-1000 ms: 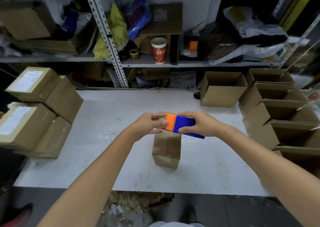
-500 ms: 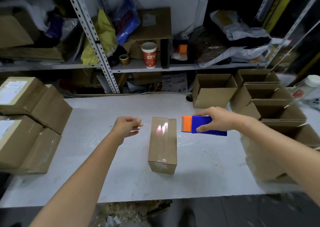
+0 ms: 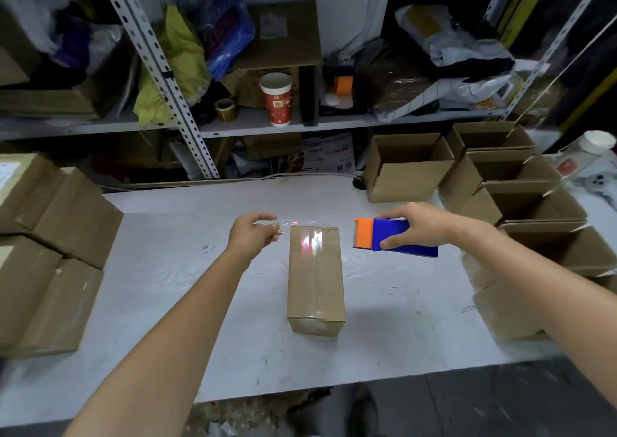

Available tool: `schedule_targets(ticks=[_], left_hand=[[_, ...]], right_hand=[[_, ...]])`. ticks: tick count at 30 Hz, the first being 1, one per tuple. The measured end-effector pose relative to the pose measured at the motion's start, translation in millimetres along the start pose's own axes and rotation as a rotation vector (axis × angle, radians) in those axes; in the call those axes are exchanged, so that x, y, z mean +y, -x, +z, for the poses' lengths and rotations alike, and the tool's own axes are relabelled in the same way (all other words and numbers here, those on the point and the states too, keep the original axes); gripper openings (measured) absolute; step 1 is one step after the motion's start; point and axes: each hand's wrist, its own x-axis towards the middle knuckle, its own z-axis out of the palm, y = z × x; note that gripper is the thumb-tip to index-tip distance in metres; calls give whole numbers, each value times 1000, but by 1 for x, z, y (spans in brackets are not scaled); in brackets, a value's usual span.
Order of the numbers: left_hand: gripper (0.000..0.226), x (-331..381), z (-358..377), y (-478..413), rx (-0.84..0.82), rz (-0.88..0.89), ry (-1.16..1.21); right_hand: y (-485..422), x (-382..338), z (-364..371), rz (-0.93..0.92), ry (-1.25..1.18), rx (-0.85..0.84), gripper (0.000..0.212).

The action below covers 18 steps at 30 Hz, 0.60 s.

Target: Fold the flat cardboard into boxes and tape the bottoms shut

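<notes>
A small closed cardboard box lies lengthwise in the middle of the white table, with shiny clear tape running along its top seam. My right hand grips a blue and orange tape dispenser just right of the box's far end, above the table. My left hand hovers left of that far end, its fingers curled and pinching a thin glinting strip of clear tape that leads toward the box.
Several open folded boxes stand in a row along the right side, one more at the back. Sealed boxes are stacked at the left. The shelf behind holds a red paper cup, a tape roll and bags.
My hands were together over the box's far end. They have parted: the left moved left, the right carried the dispenser off to the right, uncovering the taped top.
</notes>
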Motion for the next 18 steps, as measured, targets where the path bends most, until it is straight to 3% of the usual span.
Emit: schedule_targets(ticks=[4, 8, 18], left_hand=[[19, 1, 1, -11, -55, -21, -43], [25, 7, 7, -20, 27, -41, -7], [11, 1, 8, -32, -52, -23, -113]], right_hand=[[-10, 0, 0, 16, 4, -12, 75], [-18, 3, -1, 37, -13, -24, 75], [-27, 5, 2, 74, -5, -40, 76]])
